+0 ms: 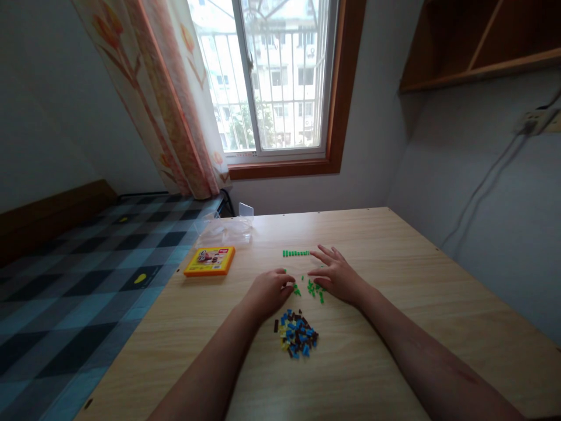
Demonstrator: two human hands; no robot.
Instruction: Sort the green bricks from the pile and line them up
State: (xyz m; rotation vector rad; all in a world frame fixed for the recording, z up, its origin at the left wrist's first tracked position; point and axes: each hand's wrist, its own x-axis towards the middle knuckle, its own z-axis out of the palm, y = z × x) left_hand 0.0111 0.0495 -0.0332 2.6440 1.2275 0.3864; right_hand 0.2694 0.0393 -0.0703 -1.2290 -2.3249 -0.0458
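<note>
My left hand [272,290] rests on the table beside a few small green bricks [297,289]. Its fingers are loosely curled, with the thumb a little apart and nothing visible between them. My right hand [338,276] is spread, one fingertip at the right end of a neat row of green bricks [295,254]. Under and beside its lower fingers lies a loose cluster of green bricks [312,287], partly covered by the hand. Nearer to me is a mixed pile of blue, brown and yellow bricks [298,334].
A yellow and orange box [209,261] lies at the left of the wooden table [377,362]. Behind it stand clear plastic containers [225,230]. A bed with a checked cover [87,257] adjoins the table's left edge. A window and a wall shelf [480,73] are beyond.
</note>
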